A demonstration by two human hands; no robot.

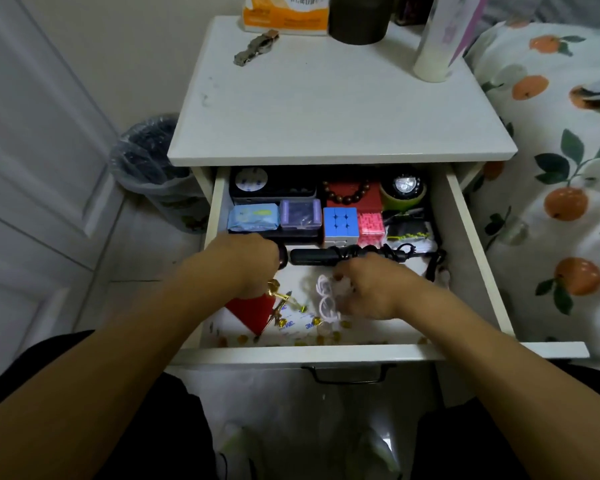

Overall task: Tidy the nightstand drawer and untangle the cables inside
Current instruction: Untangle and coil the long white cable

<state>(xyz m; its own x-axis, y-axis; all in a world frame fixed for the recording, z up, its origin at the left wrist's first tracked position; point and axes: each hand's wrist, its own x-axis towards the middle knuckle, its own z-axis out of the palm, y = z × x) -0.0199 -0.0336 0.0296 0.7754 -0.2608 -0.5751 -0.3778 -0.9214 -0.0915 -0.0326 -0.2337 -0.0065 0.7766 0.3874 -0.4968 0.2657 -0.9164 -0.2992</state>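
Both hands are down in the open drawer point(471, 258), working its untidy front half. The right hand point(371, 292) is curled, its fingertips closed on a pale pink cable point(324, 299) that loops in coils just left of them; blur hides exactly which fingers pinch it. The left hand point(250, 265) is bent at the wrist with its fingers folded under and out of sight, so I cannot tell whether they are spread or gripping; a dark rounded object shows at their right edge, touching or nearly so.

Nearer than the fingers, toward the drawer front, lie a red card point(252, 311), small gold trinkets point(281, 299) and scattered coins point(321, 339), none sorted.

Just beyond the right fingertips a black cable point(392, 252) is wound and knotted around a long black device point(312, 257), trailing off toward the right wall. That tangle looks untouched.

Farther from the fingers, the back rows look already ordered: a blue packet point(253, 218), a purple box point(300, 214), a cube point(340, 221) and a pink puzzle point(371, 225) sit side by side, with a dark case point(272, 187), a red box with beads point(352, 195) and a green-rimmed lamp point(404, 190) behind them.

My judgement: the task is perhaps half done. The pink cable is in hand; the black knot and the front clutter remain.
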